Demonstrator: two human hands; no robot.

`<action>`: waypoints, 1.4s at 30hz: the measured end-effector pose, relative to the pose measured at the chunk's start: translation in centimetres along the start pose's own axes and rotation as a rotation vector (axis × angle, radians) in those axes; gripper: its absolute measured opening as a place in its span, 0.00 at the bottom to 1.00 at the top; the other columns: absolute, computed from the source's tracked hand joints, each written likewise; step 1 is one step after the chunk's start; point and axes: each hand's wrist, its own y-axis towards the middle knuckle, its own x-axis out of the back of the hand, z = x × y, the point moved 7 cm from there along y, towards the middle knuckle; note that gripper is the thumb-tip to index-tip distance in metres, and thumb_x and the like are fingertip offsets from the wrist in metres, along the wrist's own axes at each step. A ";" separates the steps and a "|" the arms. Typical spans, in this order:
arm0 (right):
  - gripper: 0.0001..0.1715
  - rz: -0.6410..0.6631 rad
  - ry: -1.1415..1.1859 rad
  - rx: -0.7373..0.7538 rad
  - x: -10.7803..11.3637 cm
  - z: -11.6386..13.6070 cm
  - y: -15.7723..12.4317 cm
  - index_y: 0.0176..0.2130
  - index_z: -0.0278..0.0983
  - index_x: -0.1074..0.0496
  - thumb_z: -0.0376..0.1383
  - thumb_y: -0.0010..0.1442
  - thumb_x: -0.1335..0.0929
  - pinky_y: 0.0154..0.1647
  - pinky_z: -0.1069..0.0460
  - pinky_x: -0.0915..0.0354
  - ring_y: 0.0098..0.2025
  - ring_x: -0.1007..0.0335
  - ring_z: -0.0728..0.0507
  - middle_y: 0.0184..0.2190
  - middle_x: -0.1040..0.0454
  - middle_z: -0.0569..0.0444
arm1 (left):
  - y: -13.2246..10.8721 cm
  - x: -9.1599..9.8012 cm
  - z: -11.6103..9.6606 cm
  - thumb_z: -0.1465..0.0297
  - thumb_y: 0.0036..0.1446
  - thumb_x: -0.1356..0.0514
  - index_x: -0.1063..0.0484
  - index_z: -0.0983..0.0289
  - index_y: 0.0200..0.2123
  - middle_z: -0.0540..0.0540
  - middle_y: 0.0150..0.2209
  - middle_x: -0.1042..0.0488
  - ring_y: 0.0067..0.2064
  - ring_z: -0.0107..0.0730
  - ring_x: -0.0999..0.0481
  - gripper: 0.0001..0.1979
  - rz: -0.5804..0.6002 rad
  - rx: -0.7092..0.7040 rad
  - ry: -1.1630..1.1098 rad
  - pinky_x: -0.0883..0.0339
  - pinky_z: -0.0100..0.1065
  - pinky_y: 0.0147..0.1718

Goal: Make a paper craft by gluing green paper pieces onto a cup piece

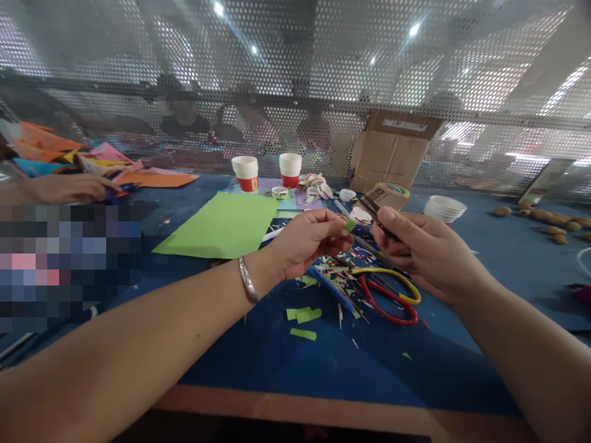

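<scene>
In the middle of the head view, my left hand [318, 239] pinches a small piece of green paper [350, 226]. To its right, my right hand [420, 249] is closed round a dark, slim tool [369, 204]; its exact kind is not clear. Below the hands lie several green paper strips [303, 334] and a heap of paper scraps [335, 277]. Scissors with red and yellow handles [390, 294] and a blue pen-like object [330, 288] rest among the scraps. Left of my left hand, a large green sheet [226, 224] lies flat.
Two stacks of paper cups [245, 175] [290, 171] stand at the back, near round white pieces [318, 187]. A cardboard box [392, 147] leans against the perforated metal screen [286, 55]. White bowls [444, 209] and brown nut-like objects [549, 216] are right. Another person's hand [69, 186] is left.
</scene>
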 end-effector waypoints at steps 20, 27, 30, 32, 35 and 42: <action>0.21 -0.096 -0.429 0.225 0.7 0.7 0.4 0.33 0.36 0.25 0.52 0.56 0.25 0.25 0.52 0.44 0.27 0.40 0.48 0.24 0.31 0.56 | -0.6 -0.7 0.1 0.74 0.57 0.36 0.26 0.67 0.30 0.54 0.28 0.21 0.31 0.32 0.19 0.03 0.036 0.069 0.125 0.25 0.36 0.37; 0.21 -0.086 -0.396 0.177 0.7 0.4 0.4 0.33 0.37 0.25 0.52 0.55 0.25 0.27 0.52 0.42 0.29 0.37 0.46 0.27 0.28 0.54 | -0.7 -0.7 -0.9 0.73 0.54 0.34 0.24 0.66 0.31 0.53 0.30 0.23 0.31 0.28 0.23 0.02 0.063 -0.083 0.313 0.29 0.32 0.34; 0.21 -0.083 -0.381 0.186 0.6 0.5 0.3 0.33 0.37 0.24 0.51 0.55 0.25 0.26 0.53 0.43 0.28 0.39 0.48 0.26 0.29 0.55 | -0.9 -1.2 -0.7 0.75 0.53 0.35 0.25 0.66 0.28 0.51 0.27 0.24 0.30 0.27 0.24 0.03 0.069 -0.101 0.312 0.30 0.32 0.35; 0.20 -0.078 -0.343 0.185 0.5 0.5 0.3 0.34 0.37 0.24 0.52 0.57 0.25 0.23 0.53 0.48 0.25 0.43 0.50 0.24 0.32 0.57 | -0.9 -1.0 -0.6 0.76 0.54 0.36 0.26 0.66 0.27 0.51 0.26 0.25 0.28 0.25 0.25 0.04 0.030 -0.086 0.267 0.31 0.30 0.33; 0.23 -0.065 -0.216 0.164 0.3 0.4 0.2 0.34 0.38 0.25 0.55 0.61 0.29 0.19 0.53 0.57 0.20 0.54 0.53 0.20 0.42 0.62 | -0.7 -0.4 -0.3 0.75 0.54 0.35 0.26 0.66 0.27 0.51 0.27 0.24 0.28 0.23 0.26 0.05 -0.028 -0.058 0.164 0.34 0.28 0.31; 0.26 -0.046 -0.143 0.133 0.0 0.0 0.3 0.30 0.38 0.28 0.57 0.63 0.32 0.18 0.53 0.62 0.19 0.61 0.52 0.18 0.52 0.64 | -0.7 -0.3 0.0 0.73 0.55 0.34 0.24 0.66 0.31 0.51 0.32 0.22 0.29 0.21 0.27 0.02 -0.097 0.003 -0.027 0.41 0.26 0.28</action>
